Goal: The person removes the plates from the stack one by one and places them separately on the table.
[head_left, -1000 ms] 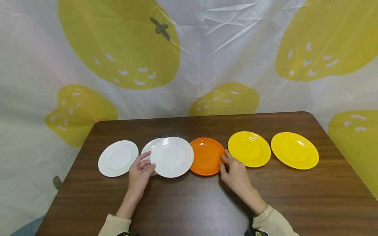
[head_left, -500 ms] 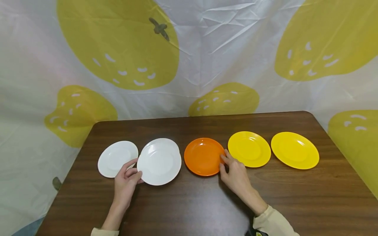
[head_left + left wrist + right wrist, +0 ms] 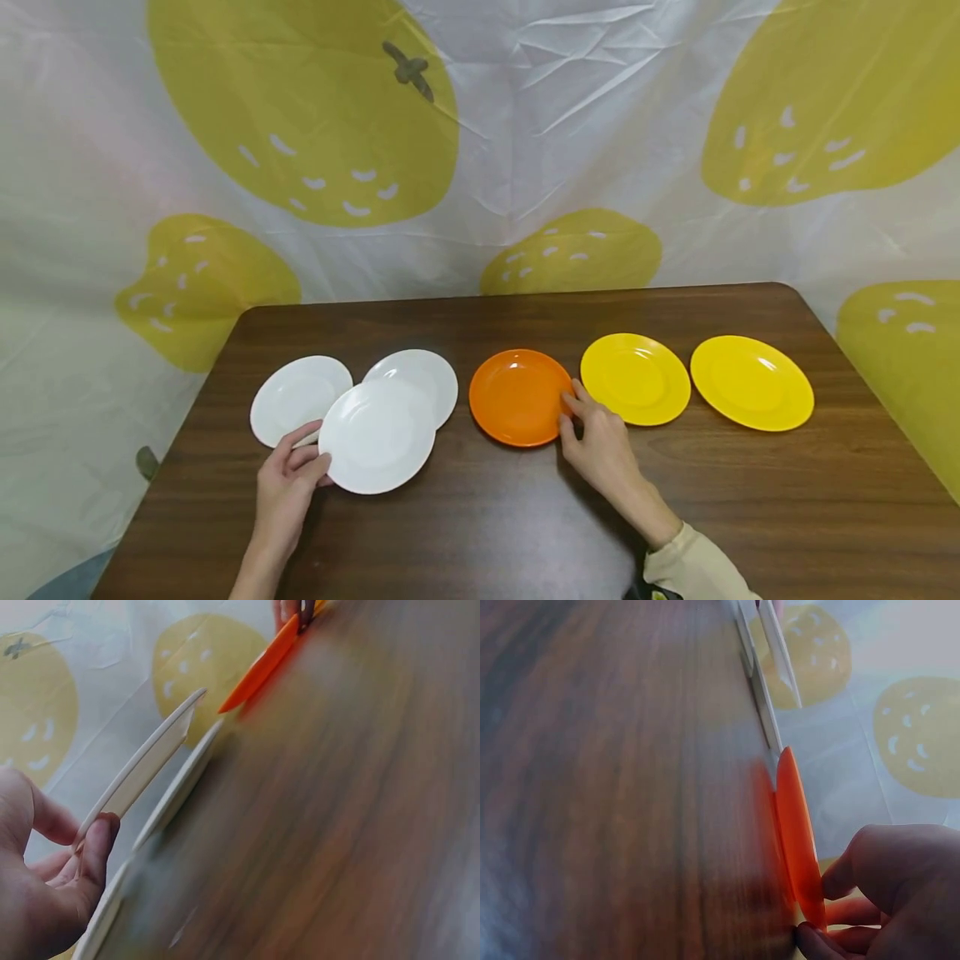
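My left hand [image 3: 283, 493] pinches the left rim of a white plate [image 3: 378, 437] between thumb and fingers. In the left wrist view this held plate [image 3: 146, 761] is raised off the table, apart from the white plate [image 3: 180, 786] beneath it. From the head, it overlaps that second white plate [image 3: 427, 379], and a third white plate [image 3: 300, 398] lies to the left. My right hand [image 3: 603, 446] grips the right rim of an orange plate [image 3: 519, 398]. In the right wrist view, fingers and thumb are on either side of the orange rim [image 3: 799, 832].
Two yellow plates [image 3: 635, 379] [image 3: 750, 383] lie side by side right of the orange one, the nearer close to my right fingers. Everything is on a dark wooden table [image 3: 480, 533]. A white cloth with yellow fruit prints [image 3: 480, 167] hangs behind the table's far edge.
My left hand has carried its white plate left and toward me, from overlapping the orange plate's edge, uncovering more of the white plate beneath. The right hand and orange plate have barely moved.
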`<state>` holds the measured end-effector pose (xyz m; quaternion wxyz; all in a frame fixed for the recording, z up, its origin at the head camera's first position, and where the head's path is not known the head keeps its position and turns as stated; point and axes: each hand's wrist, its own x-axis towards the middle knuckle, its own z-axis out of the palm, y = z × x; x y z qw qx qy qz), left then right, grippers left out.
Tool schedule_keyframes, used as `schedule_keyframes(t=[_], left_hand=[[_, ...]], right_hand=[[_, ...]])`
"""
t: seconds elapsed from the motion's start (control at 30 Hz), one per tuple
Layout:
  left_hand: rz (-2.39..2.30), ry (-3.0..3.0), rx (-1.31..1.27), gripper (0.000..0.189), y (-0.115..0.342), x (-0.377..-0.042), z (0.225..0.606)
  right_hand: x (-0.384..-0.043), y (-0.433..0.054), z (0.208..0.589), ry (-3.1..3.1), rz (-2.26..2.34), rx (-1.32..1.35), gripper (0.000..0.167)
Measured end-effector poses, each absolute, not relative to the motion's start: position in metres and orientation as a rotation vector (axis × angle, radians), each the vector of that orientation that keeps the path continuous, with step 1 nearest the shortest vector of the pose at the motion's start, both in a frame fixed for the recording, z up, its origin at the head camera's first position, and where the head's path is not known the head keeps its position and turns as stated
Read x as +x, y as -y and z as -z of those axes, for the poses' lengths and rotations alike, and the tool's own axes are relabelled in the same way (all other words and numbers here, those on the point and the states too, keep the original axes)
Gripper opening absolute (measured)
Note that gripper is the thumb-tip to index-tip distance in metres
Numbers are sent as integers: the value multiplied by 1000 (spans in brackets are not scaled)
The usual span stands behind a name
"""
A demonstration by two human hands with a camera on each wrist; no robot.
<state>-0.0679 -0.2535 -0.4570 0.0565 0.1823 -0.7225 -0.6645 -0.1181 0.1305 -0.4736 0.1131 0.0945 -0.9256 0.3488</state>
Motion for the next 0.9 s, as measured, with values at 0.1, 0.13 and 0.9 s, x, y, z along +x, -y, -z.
schedule_keyframes(t=[0.1,0.13,0.9], left_hand=[[2000,2203,569,45,265,-62,454],[1987,2213,586,45,269,-61,453],[1754,2396,910,51,305,-26,461]], right_hand=[[-118,-130,474,2717,-1021,279,40],[-118,-130,474,2718,-1022,281,40],[-117,-134,473,2723,-1023,266,40]])
